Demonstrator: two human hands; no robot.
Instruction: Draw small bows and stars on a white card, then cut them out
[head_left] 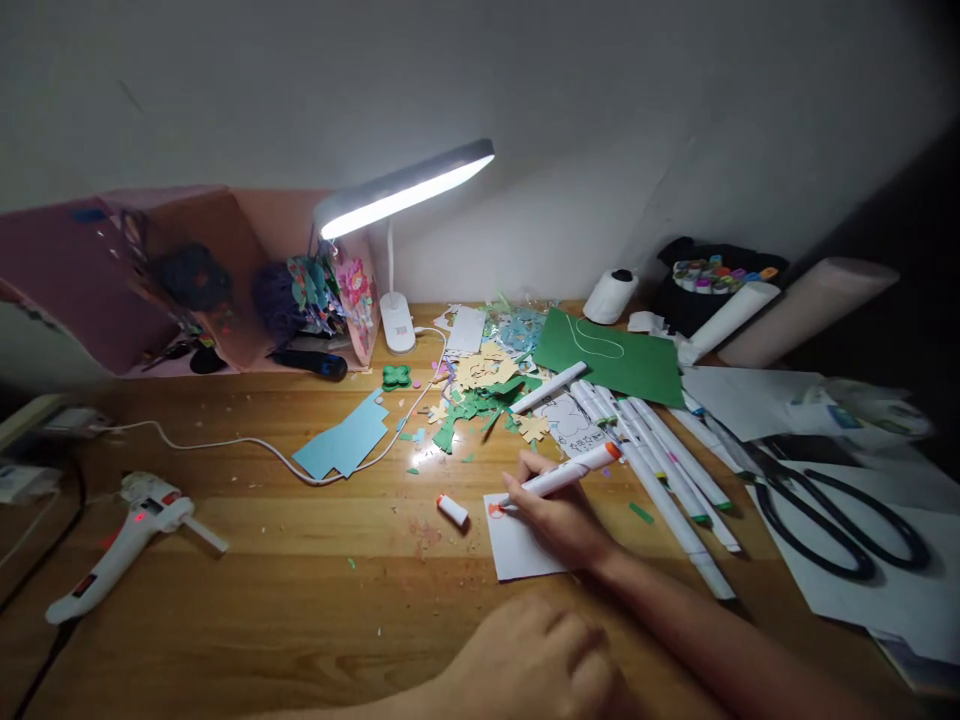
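Room for moving is left on the wood between the glue gun [120,550] and the paper [529,550], while the right side is hemmed in by loose markers [660,460] and scissors [780,472], and the far side by scraps [484,375]. The paper is placed in front of the scraps, its right edge covered by the right hand [559,515], in which an uncapped marker [574,472] is gripped, orange end up and tip at a small orange mark. The cap [452,511] is left lying just beside the paper. The left hand [536,660] is blurred, its fingers curled; whether anything is held cannot be told. Both forearms are cut off by the lower edge, and a drawing [574,420] is partly hidden under the markers. The brown table [300,580] is flecked with crumbs and lit by a lamp [409,190]; its back edge is met by a grey wall [562,80], and the far right corner is lost in darkness.
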